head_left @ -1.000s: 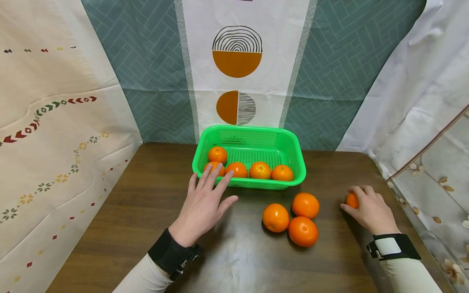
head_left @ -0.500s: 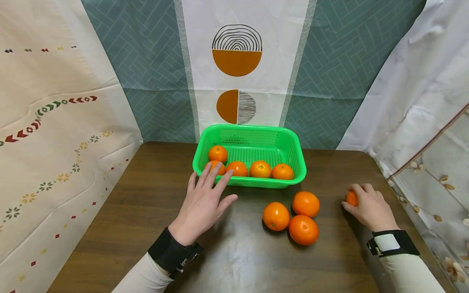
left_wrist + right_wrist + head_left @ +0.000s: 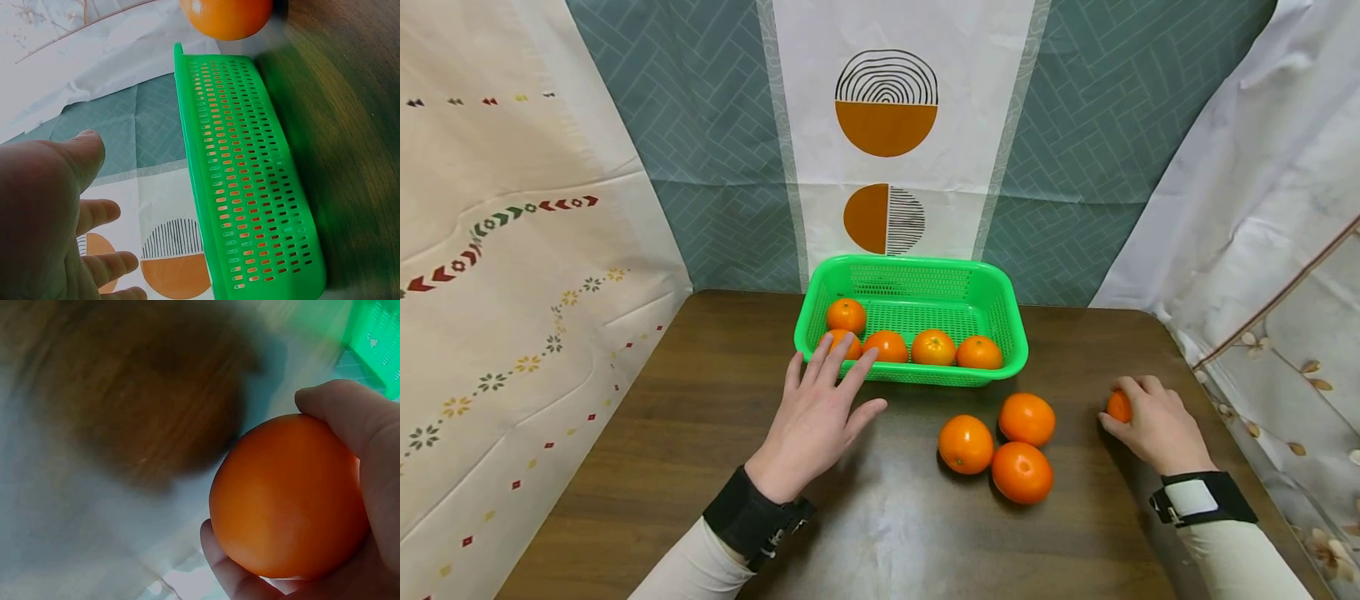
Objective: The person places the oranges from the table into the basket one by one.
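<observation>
My right hand [image 3: 1161, 427] curls its thumb and fingers round a mandarin orange [image 3: 287, 500] at the right side of the table; in the head view most of that fruit is hidden by the hand. My left hand [image 3: 816, 417] is spread with straight fingers over the near left edge of a green plastic basket [image 3: 910, 372], holding nothing. Several oranges [image 3: 933, 347] lie in the basket along its front wall and left end. One of them is partly covered by my left fingertips.
Three loose oranges [image 3: 1022, 472] sit close together on the brown wooden table [image 3: 700, 450], in front of the basket's right end. A patterned cloth [image 3: 715, 167] hangs behind the table. White curtains [image 3: 1262, 225] border the right side.
</observation>
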Available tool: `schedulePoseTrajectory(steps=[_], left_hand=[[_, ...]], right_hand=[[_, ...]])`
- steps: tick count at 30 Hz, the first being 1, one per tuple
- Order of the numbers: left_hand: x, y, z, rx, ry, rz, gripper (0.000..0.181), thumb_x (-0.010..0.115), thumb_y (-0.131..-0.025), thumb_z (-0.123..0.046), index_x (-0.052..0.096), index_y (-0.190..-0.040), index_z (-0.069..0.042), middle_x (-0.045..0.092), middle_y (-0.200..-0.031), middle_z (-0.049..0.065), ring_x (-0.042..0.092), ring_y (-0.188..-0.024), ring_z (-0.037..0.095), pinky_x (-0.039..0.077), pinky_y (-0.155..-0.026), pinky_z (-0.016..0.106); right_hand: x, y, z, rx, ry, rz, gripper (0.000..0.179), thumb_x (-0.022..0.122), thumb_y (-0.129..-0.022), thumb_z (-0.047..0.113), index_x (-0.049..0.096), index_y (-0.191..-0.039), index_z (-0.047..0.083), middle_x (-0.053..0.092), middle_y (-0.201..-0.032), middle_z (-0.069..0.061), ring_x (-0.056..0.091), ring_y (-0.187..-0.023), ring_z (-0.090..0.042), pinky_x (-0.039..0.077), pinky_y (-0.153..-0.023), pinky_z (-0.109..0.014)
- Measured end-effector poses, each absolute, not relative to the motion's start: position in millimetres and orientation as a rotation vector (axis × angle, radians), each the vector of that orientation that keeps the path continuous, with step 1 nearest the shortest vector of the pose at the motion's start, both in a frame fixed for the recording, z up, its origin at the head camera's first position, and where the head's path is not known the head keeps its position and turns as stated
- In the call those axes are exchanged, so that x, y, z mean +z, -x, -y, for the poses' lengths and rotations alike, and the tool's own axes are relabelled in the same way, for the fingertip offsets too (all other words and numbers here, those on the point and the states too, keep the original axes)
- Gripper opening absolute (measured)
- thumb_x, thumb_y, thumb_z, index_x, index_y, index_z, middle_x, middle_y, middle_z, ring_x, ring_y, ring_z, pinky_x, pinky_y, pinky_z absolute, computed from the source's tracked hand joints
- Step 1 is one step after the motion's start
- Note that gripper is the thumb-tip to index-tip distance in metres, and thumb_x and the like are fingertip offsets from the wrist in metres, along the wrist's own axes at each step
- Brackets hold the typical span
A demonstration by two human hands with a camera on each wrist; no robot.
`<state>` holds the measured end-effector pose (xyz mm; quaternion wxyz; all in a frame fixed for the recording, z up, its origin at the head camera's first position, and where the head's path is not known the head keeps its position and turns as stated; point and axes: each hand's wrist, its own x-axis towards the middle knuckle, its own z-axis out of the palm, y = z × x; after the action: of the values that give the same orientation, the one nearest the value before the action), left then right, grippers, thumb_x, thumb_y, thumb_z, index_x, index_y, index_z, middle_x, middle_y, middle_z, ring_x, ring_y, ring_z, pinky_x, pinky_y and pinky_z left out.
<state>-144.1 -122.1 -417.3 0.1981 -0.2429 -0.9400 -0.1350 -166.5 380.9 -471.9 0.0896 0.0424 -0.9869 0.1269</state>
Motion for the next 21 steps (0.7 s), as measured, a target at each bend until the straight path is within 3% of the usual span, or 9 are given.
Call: schedulePoseTrajectory(steps=[21], left_hand=[[-416.1, 142.8, 123.2, -0.369, 0.679, 2.630, 0.070, 0.070, -0.106, -0.055, 0.057, -0.163, -0.017, 0.043, -0.170, 0.020, 0.035, -0.160, 0.049, 0.027, -0.122, 0.078]], right_hand=[[-430.2, 172.1, -340.5, 0.399, -0.301, 2.766, 0.051, 0.092, -0.090, 0.020, 0.067, -0.131, 0.001, 0.059, -0.129, -0.031, 0.056, -0.101, -0.054, 0.054, -0.069, -0.063]])
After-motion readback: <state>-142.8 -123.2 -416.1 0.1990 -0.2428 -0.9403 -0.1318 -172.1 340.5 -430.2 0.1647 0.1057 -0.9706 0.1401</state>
